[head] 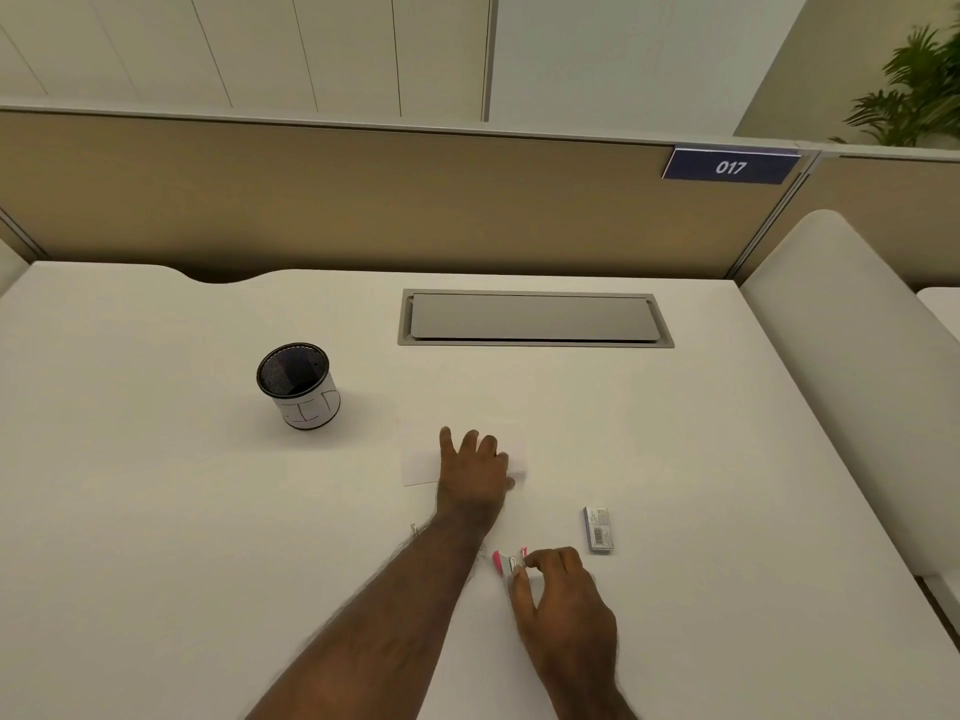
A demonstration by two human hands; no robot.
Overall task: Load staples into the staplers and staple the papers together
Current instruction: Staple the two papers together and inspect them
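Here I see both hands over the white desk point(156, 511). The left hand point(474, 467) lies flat on the papers point(421, 459) in the middle of the desk, fingers straight and spread, palm down — it presses the sheets rather than gripping them. The papers are white on white, so I can make out only their near-left corner and a faint right edge.

Nearer to me, the right hand point(563, 600) has its thumb and fingertips curled round a small pink stapler point(508, 562), which sits on or just above the desk, near the left forearm. Whether the stapler is opened up I cannot tell; it is small and partly hidden by the fingers.

Just right of the stapler lies a small grey staple box point(598, 529), flat, apart from both hands.

Further back on the left stands a black mesh pen cup point(298, 385), upright, with a white label round it. Behind the papers, a grey cable hatch point(535, 318) is set into the desk.
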